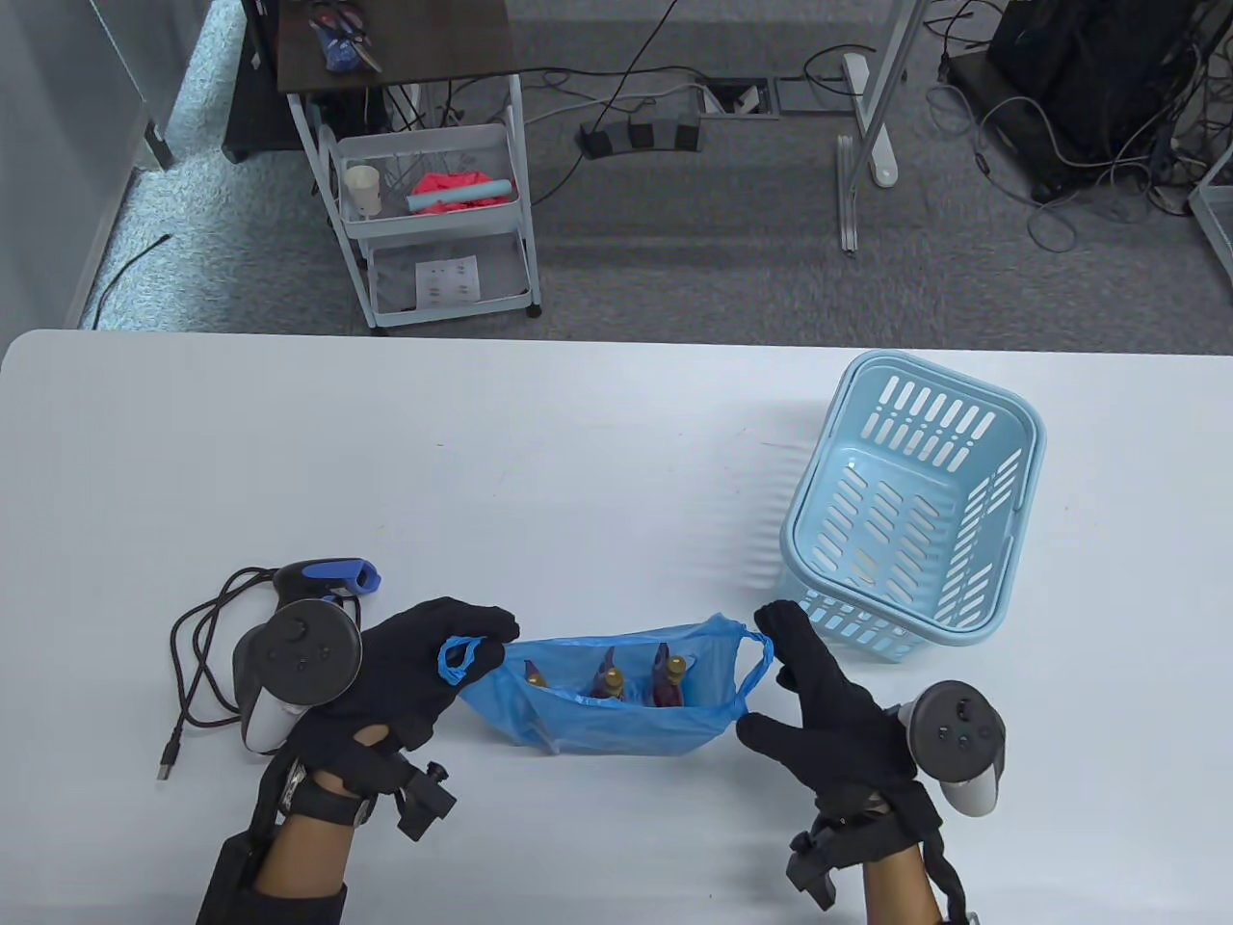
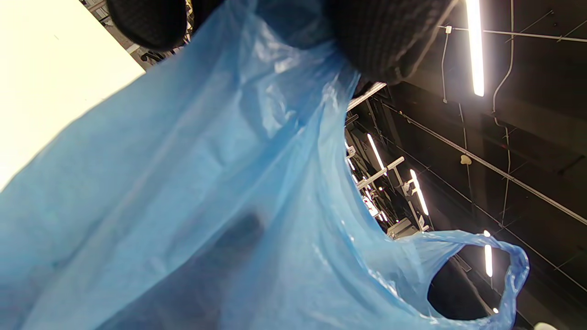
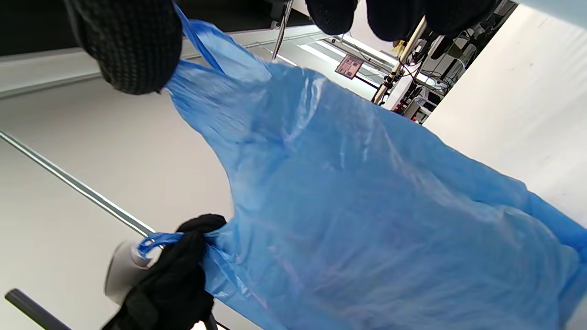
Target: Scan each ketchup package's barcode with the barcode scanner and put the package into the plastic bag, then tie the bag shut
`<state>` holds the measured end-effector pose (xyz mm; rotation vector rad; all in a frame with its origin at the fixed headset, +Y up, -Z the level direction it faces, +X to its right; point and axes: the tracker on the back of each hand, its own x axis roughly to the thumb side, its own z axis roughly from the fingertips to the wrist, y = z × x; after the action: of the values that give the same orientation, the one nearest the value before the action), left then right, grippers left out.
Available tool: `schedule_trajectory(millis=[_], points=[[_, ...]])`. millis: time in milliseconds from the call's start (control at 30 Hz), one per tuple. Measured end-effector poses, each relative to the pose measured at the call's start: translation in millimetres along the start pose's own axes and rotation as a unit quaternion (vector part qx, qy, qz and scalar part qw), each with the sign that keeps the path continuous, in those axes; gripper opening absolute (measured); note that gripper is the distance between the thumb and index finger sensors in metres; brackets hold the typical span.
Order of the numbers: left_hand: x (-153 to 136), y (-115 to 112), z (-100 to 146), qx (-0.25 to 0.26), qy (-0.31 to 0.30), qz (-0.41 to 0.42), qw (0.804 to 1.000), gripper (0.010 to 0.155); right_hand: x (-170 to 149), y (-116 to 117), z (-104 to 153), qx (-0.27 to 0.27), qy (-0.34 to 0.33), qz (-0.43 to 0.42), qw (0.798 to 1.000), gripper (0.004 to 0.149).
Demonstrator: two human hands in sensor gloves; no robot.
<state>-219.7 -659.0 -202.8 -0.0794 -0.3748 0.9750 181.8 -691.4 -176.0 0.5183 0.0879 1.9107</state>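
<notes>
Left hand [image 1: 424, 665] pinches the left handle loop of the blue plastic bag [image 1: 616, 718], fingers curled round it. Right hand [image 1: 828, 703] has its fingers extended; the right handle runs by the fingertips, and the right wrist view shows the thumb pressing that handle, so it appears pinched. The bag stands open on the table [image 1: 578, 453] between both hands, three ketchup packages [image 1: 607, 679] upright inside. The barcode scanner [image 1: 327, 578] lies just beyond the left hand with its cable. The light-blue basket [image 1: 915, 501] sits behind the right hand.
</notes>
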Motion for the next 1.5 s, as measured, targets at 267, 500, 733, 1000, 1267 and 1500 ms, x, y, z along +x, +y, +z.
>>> schedule_trajectory(millis=[267,500,733,1000,1267,1500], points=[[1,-1,-2,-0.004,0.004,-0.006,1.000,0.042,-1,15,-27,0.005,-0.014,-0.034,0.999,0.100],[5,-4,-5,-0.011,0.003,-0.014,1.000,0.042,9,18,-42,-0.019,-0.029,-0.027,0.999,0.094],[9,-10,-11,-0.027,0.001,-0.019,0.999,0.042,15,20,-50,-0.026,-0.024,-0.009,0.999,0.072],[19,-22,-18,-0.058,0.003,-0.043,0.997,0.044,19,20,-52,-0.020,-0.021,-0.011,1.000,0.036],[36,-40,-23,-0.082,0.006,-0.129,0.988,0.043,34,31,-55,-0.008,-0.029,0.044,0.999,0.037],[55,-59,-25,-0.088,-0.009,-0.235,0.968,0.043,42,49,-56,-0.028,-0.050,0.146,0.988,0.040]])
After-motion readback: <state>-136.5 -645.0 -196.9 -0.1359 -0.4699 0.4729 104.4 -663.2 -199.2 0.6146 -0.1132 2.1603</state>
